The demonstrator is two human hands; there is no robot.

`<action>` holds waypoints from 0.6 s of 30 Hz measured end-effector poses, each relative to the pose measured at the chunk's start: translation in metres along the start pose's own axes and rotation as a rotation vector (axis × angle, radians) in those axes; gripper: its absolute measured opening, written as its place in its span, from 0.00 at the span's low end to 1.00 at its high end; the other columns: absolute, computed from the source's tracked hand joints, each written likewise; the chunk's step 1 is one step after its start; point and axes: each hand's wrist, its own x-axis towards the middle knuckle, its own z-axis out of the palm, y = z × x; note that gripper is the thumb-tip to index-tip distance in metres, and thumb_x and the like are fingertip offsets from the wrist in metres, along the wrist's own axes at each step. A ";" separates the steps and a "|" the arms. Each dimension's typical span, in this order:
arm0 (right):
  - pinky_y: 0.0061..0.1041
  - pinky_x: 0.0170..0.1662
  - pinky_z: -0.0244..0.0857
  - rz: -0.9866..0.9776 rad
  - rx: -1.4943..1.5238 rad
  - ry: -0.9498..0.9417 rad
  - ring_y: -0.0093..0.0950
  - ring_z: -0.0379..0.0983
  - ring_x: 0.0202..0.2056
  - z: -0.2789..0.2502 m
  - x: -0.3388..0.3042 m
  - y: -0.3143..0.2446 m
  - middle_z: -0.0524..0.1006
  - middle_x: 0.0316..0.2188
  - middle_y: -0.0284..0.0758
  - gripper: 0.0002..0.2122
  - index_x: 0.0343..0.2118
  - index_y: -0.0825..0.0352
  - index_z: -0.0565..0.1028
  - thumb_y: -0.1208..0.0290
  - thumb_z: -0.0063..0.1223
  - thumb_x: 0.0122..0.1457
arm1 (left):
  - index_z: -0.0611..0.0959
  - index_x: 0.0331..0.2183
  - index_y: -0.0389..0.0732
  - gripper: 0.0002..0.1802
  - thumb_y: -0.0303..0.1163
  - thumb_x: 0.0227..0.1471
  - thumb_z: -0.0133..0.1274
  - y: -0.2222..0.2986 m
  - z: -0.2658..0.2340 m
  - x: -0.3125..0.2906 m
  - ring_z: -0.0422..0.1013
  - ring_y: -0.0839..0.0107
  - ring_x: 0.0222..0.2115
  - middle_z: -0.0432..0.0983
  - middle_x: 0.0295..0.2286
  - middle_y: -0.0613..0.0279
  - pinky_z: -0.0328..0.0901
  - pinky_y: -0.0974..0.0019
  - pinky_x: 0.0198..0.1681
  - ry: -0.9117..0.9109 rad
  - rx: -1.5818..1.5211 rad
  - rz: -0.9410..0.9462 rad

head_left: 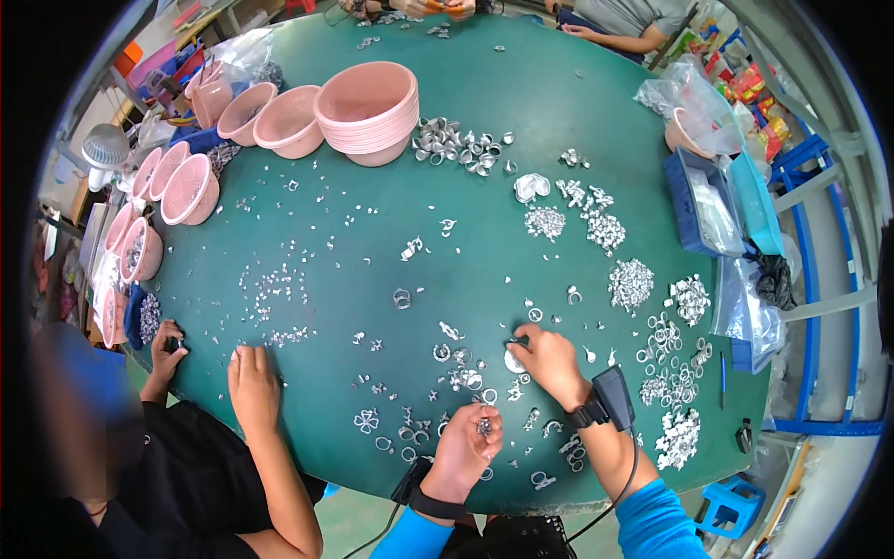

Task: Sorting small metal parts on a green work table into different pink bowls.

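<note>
My left hand [464,451] is palm up near the front edge of the green table, its fingers curled around a small cluster of silver metal pieces [483,428]. To its right, my right hand [551,363] reaches over the tabletop with thumb and fingers drawn together. Whatever lies between those fingertips is too small to make out. A round silver disc [514,362] lies right beside the thumb. Around both hands are scattered silver rings [441,352], a flower-shaped piece [366,421] and several small metal castings [464,378].
Sorted piles of silver rings [663,342] and small parts [631,284] lie to the right. Stacked pink baskets [368,112] stand at the far left. A co-worker's hand [253,387] rests on the table to my left. A blue bin [703,205] sits at the right edge.
</note>
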 end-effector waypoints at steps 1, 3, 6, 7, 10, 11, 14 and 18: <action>0.33 0.23 0.61 0.019 -0.028 -0.014 0.38 0.68 0.20 0.004 0.003 0.004 0.70 0.14 0.40 0.08 0.23 0.65 0.69 0.66 0.49 0.44 | 0.71 0.22 0.37 0.12 0.35 0.47 0.37 0.000 0.004 -0.001 0.58 0.74 0.18 0.63 0.19 0.61 0.54 0.76 0.17 -0.005 -0.098 0.024; 0.31 0.22 0.61 0.017 -0.014 -0.010 0.38 0.68 0.19 0.010 0.006 0.007 0.70 0.13 0.40 0.08 0.22 0.66 0.69 0.67 0.49 0.44 | 0.70 0.21 0.37 0.12 0.34 0.46 0.38 0.000 0.001 -0.003 0.58 0.74 0.18 0.63 0.19 0.61 0.55 0.76 0.18 -0.070 -0.303 0.077; 0.24 0.19 0.58 0.054 0.103 -0.072 0.29 0.66 0.15 -0.001 0.005 -0.005 0.69 0.11 0.36 0.07 0.21 0.67 0.70 0.69 0.49 0.45 | 0.70 0.23 0.36 0.11 0.33 0.46 0.38 0.006 0.010 -0.002 0.60 0.72 0.20 0.64 0.20 0.61 0.57 0.74 0.22 0.054 -0.362 0.168; 0.21 0.19 0.56 0.105 0.333 -0.135 0.23 0.64 0.14 -0.007 0.000 -0.011 0.69 0.11 0.33 0.06 0.21 0.67 0.71 0.69 0.50 0.45 | 0.70 0.23 0.36 0.11 0.33 0.46 0.38 0.009 0.018 0.000 0.60 0.72 0.20 0.64 0.20 0.61 0.57 0.74 0.22 0.051 -0.366 0.172; 0.14 0.18 0.53 0.062 0.659 -0.313 0.11 0.58 0.16 -0.023 -0.015 -0.026 0.67 0.12 0.26 0.06 0.23 0.68 0.72 0.71 0.52 0.45 | 0.69 0.21 0.37 0.11 0.33 0.46 0.38 0.014 0.032 0.005 0.60 0.72 0.21 0.63 0.20 0.59 0.60 0.73 0.23 0.237 -0.311 0.158; 0.15 0.17 0.52 0.076 0.572 -0.301 0.13 0.57 0.14 -0.027 -0.015 -0.032 0.66 0.11 0.28 0.06 0.23 0.67 0.72 0.70 0.51 0.45 | 0.68 0.20 0.37 0.11 0.33 0.46 0.38 0.015 0.034 0.007 0.60 0.72 0.20 0.63 0.19 0.59 0.59 0.73 0.23 0.245 -0.273 0.130; 0.20 0.17 0.53 0.094 0.411 -0.215 0.20 0.60 0.12 -0.015 0.001 -0.023 0.65 0.10 0.31 0.08 0.25 0.67 0.72 0.68 0.52 0.44 | 0.68 0.20 0.38 0.11 0.33 0.46 0.38 0.015 0.021 0.010 0.59 0.73 0.19 0.63 0.19 0.61 0.57 0.73 0.21 0.126 -0.222 0.096; 0.27 0.18 0.56 -0.001 0.114 0.004 0.30 0.64 0.13 0.013 0.020 -0.007 0.66 0.10 0.35 0.10 0.28 0.66 0.69 0.69 0.51 0.43 | 0.68 0.19 0.39 0.11 0.34 0.46 0.38 0.014 0.013 0.006 0.58 0.73 0.18 0.63 0.18 0.62 0.54 0.74 0.19 -0.032 -0.217 0.117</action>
